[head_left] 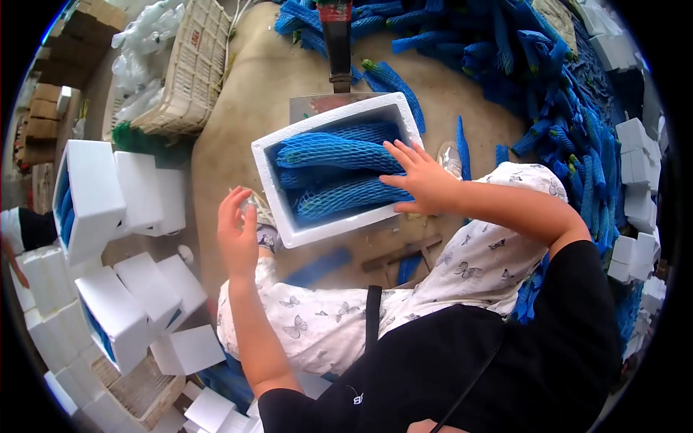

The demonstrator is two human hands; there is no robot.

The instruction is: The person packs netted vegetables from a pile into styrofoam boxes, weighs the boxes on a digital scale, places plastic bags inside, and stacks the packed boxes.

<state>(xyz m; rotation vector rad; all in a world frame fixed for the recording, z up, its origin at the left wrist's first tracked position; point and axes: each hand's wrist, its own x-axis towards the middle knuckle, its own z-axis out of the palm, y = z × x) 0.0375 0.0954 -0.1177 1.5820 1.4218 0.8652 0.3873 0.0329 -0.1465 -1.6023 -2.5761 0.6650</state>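
Note:
In front of me a white foam box [294, 229] holds several long pieces in blue net sleeves [339, 154], lying lengthwise. My right hand [427, 182] is over the box's right end, its fingers spread and the tips at the ends of the netted pieces. It grips nothing that I can see. Just off the box's left side, my left hand [238, 227] is raised with fingers apart and nothing in it. Behind the box stands a metal plate on a dark post [336, 50]. A loose netted piece [401, 90] with a green tip lies beyond the box.
A large heap of blue-netted pieces [577, 137] spreads along the back and right. White foam boxes [97, 195] are stacked at left, some filled. A plastic crate [189, 65] with clear bags stands at back left. Another person's arm [16, 263] shows at the far left edge.

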